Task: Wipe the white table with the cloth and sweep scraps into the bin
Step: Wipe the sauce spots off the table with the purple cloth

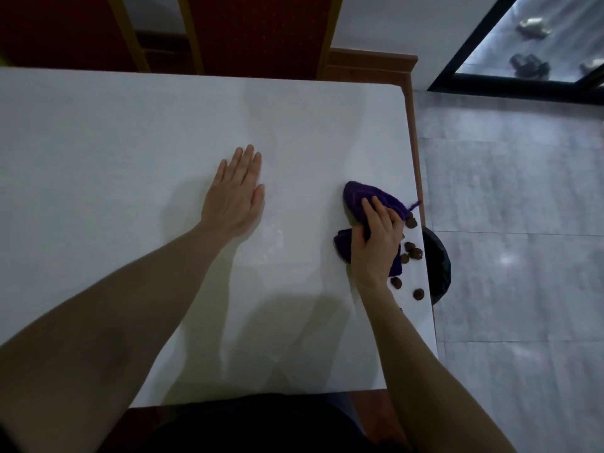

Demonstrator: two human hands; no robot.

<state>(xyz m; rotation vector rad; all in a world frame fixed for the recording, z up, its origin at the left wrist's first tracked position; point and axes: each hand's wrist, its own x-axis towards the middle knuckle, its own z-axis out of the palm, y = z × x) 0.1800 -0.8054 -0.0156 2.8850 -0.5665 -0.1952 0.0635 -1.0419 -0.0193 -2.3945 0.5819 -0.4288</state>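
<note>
Room: a grey tiled floor [510, 197] runs along the right, red chairs [255, 31] stand at 12 o'clock beyond the table, and a dark glass panel [536, 37] sits at 1 o'clock.
Surface: the white table [130, 132] fills my view; its right edge is where the work is.
Left hand: my left hand [236, 194] lies flat on the table near the centre, fingers straight and together, holding nothing (I judge it is bracing me).
Right hand: my right hand [376, 237] at 3 o'clock curls its fingers round the bunched purple cloth [359, 194], pressing it to the table.
Scraps: small brown scraps [412, 250] lie just beside the cloth on its right, strung along the table's edge.
Bin: the black bin [439, 256] stands on the floor right under that edge, mostly hidden by the table.
Progress: most of the top shows no scraps, so the gathering looks close to finished; the last push over the edge into the bin is not yet done.
</note>
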